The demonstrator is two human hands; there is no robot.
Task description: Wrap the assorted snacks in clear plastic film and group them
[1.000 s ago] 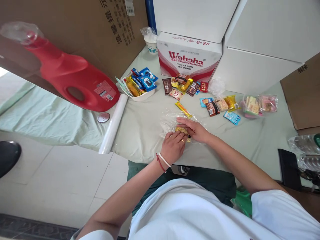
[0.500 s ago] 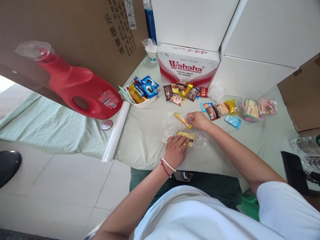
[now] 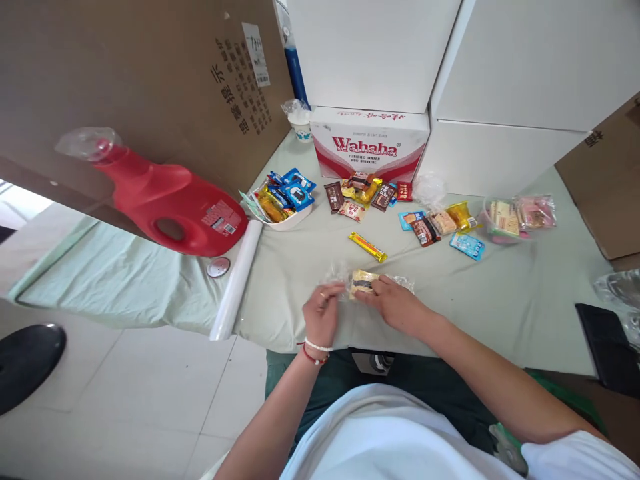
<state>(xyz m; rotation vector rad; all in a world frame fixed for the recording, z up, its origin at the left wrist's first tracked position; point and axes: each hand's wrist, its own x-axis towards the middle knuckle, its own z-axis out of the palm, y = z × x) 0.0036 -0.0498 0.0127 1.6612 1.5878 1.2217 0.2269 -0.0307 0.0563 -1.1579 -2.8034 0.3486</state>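
A yellow-wrapped snack (image 3: 361, 280) with a dark band lies on a sheet of clear plastic wrap (image 3: 338, 272) near the table's front edge. On its right, my right hand (image 3: 400, 305) is closed, with its fingers pressed onto the packet. My left hand (image 3: 323, 312), wearing a white and a red bracelet, has its fingertips closed together at the left part of the wrap. Just beyond both hands, a long yellow and red snack bar (image 3: 368, 247) rests by itself on the cloth.
At the back, loose snacks (image 3: 384, 196) lie before a Wahaba-style water carton (image 3: 371, 150). A white bowl of snacks (image 3: 290, 220), a plastic roll (image 3: 236, 281) and a red jug (image 3: 175, 200) are at left. On the right stand more snacks (image 3: 443, 223) and a clear tub (image 3: 493, 233).
The yellow and red bar has been let go and lies on the table. My right hand has come down to the yellow-wrapped snack; my left hand has shifted left to the plastic wrap.
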